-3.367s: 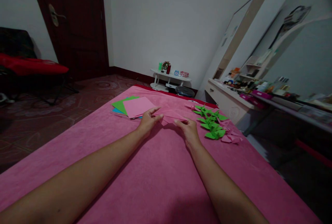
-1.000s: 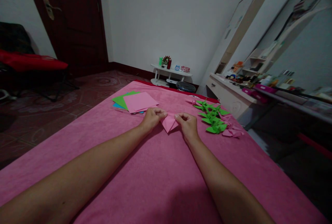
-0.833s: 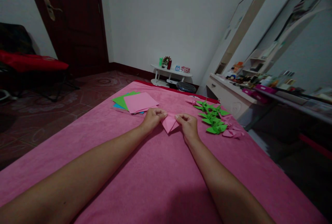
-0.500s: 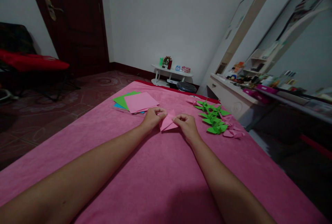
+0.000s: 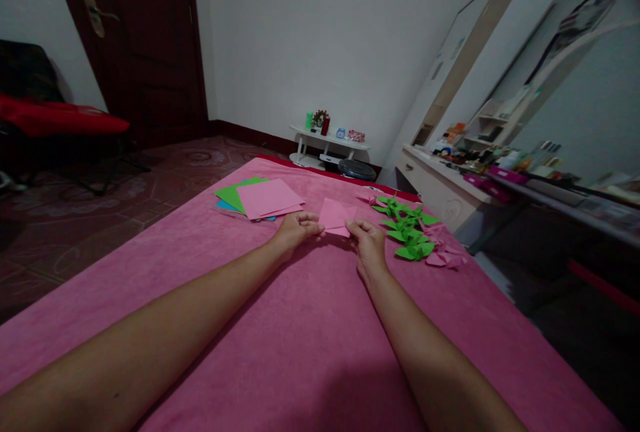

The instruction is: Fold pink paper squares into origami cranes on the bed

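Note:
A small folded piece of pink paper, roughly square with a crease line across its lower part, is held between both hands above the pink cloth. My left hand pinches its lower left corner between thumb and fingers. On the opposite side, my right hand grips the lower right edge, thumb on top. Left of the hands lies a stack of square paper sheets, pink over green and blue. Green folded paper cranes cluster to the right, with pink folded cranes beside them.
A low white shelf with small items stands by the far wall. On the right is a dressing table crowded with bottles and boxes. A chair with a red seat and a dark door are at the left.
The pink paper has gone from a pointed, triangular look to a flatter, squarer one. Both hands have shifted their grip to its lower corners. The view has moved slightly.

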`<state>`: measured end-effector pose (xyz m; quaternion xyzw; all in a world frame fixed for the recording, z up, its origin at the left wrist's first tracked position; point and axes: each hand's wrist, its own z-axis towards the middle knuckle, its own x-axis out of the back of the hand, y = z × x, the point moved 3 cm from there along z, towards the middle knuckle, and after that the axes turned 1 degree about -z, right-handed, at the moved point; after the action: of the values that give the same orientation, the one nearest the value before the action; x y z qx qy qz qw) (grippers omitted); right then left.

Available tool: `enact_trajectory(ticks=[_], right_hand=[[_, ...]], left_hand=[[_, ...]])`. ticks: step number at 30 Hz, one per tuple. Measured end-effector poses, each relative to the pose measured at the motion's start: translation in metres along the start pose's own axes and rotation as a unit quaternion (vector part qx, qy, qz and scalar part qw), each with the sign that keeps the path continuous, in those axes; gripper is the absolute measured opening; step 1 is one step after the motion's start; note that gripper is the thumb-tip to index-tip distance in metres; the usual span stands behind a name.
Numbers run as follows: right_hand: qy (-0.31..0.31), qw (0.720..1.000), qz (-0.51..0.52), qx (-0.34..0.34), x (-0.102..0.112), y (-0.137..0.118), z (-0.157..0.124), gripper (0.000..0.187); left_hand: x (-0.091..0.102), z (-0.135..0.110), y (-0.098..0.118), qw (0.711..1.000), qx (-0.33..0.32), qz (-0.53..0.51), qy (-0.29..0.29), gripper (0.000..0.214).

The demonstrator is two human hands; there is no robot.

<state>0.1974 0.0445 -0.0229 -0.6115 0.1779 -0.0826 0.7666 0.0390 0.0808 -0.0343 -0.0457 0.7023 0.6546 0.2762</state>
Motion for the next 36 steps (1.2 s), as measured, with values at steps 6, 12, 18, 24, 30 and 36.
enact_trajectory(ticks=[6, 12, 18, 24, 30, 36], right_hand=[[-0.022, 1.0, -0.007, -0.02, 0.002, 0.001, 0.003, 0.026], [-0.103, 0.991, -0.042, -0.081, -0.004, 0.002, -0.005, 0.02], [-0.161, 0.977, -0.056, -0.128, -0.013, 0.011, -0.008, 0.025], [-0.129, 0.985, -0.046, -0.102, -0.006, 0.007, -0.003, 0.029], [-0.118, 0.988, -0.038, -0.089, -0.009, 0.001, -0.008, 0.026], [-0.082, 0.993, -0.023, -0.076, -0.009, 0.0, -0.007, 0.025]], left_hand=[[0.002, 0.0, 0.002, 0.999, -0.013, 0.002, 0.037, 0.037], [0.012, 0.002, 0.009, 0.992, -0.074, -0.004, 0.103, 0.042], [0.019, 0.002, 0.015, 0.986, -0.118, 0.033, 0.117, 0.045], [0.015, 0.002, 0.015, 0.986, -0.135, 0.09, 0.042, 0.046], [0.013, 0.001, 0.018, 0.987, -0.138, 0.067, 0.056, 0.042], [0.01, 0.002, 0.017, 0.99, -0.132, 0.02, 0.054, 0.042]])
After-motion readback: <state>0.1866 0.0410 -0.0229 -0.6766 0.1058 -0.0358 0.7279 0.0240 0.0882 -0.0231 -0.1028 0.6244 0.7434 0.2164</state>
